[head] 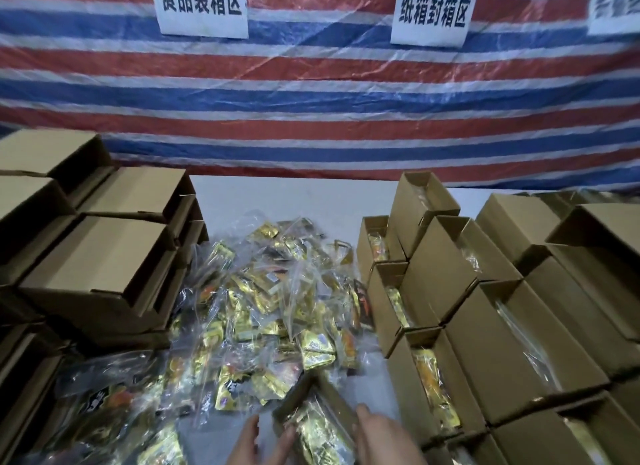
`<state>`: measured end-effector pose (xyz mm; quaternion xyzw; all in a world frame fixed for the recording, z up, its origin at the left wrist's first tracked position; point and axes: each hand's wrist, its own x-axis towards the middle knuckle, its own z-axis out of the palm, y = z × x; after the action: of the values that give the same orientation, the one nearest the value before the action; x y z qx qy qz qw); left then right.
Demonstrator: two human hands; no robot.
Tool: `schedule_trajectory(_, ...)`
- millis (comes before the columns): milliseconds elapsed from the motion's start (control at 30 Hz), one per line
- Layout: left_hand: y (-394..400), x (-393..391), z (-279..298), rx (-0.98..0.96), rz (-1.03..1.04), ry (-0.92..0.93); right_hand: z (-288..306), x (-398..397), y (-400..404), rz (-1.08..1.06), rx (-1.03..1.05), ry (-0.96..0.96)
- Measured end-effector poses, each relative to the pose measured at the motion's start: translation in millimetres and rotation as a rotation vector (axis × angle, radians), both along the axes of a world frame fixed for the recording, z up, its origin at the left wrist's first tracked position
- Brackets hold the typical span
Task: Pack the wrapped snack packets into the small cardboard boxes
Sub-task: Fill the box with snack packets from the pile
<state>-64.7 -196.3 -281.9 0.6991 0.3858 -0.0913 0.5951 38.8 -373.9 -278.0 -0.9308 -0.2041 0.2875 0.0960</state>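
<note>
A heap of gold and orange snack packets (273, 312) in clear wrappers covers the middle of the table. At the bottom centre a small open cardboard box (337, 400) holds a gold wrapped packet (320, 433). My left hand (258, 444) touches the box's left side, fingers against its near corner. My right hand (384, 437) rests along the box's right wall with fingers stretched forward. Both hands are cut off by the lower frame edge.
Closed empty-looking boxes (97, 253) are stacked on the left. Rows of open boxes with packets inside (485, 329) stand on the right. A striped red, white and blue tarp (311, 94) with white signs hangs behind the table.
</note>
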Motion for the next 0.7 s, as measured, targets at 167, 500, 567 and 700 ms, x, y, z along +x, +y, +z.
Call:
schedule_trajectory(167, -21, 55, 61, -0.207, 0.029, -0.122, 75, 45, -9, -0.093, 0.153, -0.218)
schedule_trajectory(500, -24, 297, 111, -0.024, -0.083, -0.37, 129, 234, 37, -0.33, 0.189, -0.432)
schedule_trajectory(567, -22, 337, 114, -0.039, -0.088, -0.314, 132, 272, 40, -0.324, 0.146, -0.445)
schedule_trajectory(700, -22, 404, 113, -0.025, -0.176, -0.258, 144, 333, 40, -0.254, -0.039, -0.596)
